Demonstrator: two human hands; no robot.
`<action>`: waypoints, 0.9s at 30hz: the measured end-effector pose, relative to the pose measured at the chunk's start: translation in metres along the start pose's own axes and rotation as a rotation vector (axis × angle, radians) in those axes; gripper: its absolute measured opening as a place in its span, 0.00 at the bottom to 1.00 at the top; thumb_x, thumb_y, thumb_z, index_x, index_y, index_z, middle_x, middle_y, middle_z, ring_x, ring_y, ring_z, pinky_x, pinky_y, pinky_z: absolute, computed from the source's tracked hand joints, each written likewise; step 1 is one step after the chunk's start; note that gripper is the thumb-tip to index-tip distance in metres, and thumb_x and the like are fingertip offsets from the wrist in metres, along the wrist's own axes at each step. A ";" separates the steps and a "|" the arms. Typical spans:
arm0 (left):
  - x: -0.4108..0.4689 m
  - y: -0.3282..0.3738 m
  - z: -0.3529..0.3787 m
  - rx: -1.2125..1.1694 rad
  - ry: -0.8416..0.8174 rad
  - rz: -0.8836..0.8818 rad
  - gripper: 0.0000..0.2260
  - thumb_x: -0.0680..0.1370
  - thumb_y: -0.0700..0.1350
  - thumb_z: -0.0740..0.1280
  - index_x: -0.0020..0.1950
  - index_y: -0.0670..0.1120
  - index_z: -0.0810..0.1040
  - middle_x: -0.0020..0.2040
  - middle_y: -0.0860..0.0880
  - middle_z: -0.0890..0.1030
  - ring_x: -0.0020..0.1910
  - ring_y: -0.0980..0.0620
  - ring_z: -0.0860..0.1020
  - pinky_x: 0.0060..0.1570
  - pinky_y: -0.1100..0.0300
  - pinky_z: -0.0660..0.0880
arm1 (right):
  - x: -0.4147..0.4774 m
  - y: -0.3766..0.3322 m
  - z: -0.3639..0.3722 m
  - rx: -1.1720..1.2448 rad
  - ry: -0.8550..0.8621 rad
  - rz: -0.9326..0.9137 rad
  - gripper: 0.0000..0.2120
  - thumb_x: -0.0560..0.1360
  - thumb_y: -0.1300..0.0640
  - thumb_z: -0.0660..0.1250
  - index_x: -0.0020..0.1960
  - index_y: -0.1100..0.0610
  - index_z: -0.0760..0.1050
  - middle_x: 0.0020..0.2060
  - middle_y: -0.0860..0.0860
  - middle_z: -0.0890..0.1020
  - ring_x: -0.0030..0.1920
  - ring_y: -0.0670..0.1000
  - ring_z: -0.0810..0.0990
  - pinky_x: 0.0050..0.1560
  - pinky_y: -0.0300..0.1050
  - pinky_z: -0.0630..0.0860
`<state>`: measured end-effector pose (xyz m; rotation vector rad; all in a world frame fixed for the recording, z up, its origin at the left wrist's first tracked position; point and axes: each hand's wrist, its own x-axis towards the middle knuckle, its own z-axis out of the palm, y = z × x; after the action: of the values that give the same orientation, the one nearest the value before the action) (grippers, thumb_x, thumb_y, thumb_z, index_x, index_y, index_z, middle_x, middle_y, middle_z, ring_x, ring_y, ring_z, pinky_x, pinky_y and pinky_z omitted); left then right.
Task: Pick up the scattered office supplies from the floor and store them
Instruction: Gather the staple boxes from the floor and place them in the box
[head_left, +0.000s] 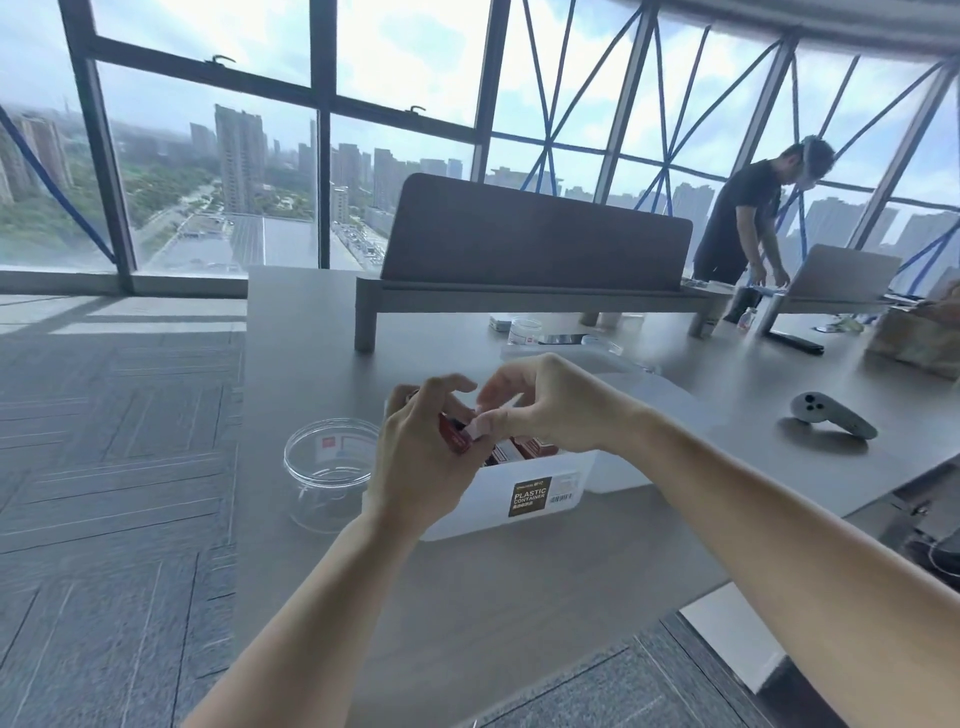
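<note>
Gripping the small red box (450, 434) in the curled fingers of the left hand (415, 454) while the right hand (550, 410) pinches a pale piece (480, 427) at its end, the person does best to lower both gently into the white plastic container (480, 496) just beneath the fingers, beside its red boxes (530, 447).

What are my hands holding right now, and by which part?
The left hand grips a small red box around its middle; the right hand pinches a pale piece, unclear what, at the box's end.
</note>
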<state>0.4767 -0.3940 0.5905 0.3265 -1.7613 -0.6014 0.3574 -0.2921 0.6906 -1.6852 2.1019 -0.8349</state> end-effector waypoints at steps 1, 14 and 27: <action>0.000 0.001 0.001 0.003 -0.009 0.005 0.18 0.68 0.50 0.75 0.55 0.54 0.76 0.34 0.66 0.76 0.49 0.49 0.74 0.43 0.49 0.77 | 0.001 0.000 0.001 -0.006 -0.012 0.003 0.11 0.70 0.48 0.77 0.48 0.53 0.82 0.39 0.47 0.84 0.36 0.46 0.81 0.35 0.42 0.77; 0.001 0.001 -0.002 -0.002 0.001 -0.109 0.25 0.62 0.61 0.77 0.53 0.57 0.72 0.38 0.60 0.74 0.45 0.52 0.72 0.43 0.71 0.68 | 0.008 0.017 -0.010 0.231 0.025 0.141 0.16 0.73 0.50 0.75 0.54 0.59 0.79 0.44 0.52 0.85 0.44 0.49 0.85 0.54 0.48 0.82; 0.003 -0.005 -0.005 0.180 -0.156 -0.179 0.21 0.67 0.37 0.71 0.57 0.51 0.70 0.54 0.59 0.56 0.58 0.53 0.60 0.54 0.60 0.70 | 0.029 0.079 -0.023 -0.387 0.166 0.159 0.14 0.69 0.48 0.77 0.43 0.51 0.73 0.41 0.46 0.79 0.43 0.50 0.79 0.42 0.45 0.76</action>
<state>0.4800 -0.4010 0.5913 0.5799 -1.9550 -0.6093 0.2757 -0.3035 0.6628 -1.6389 2.6082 -0.5626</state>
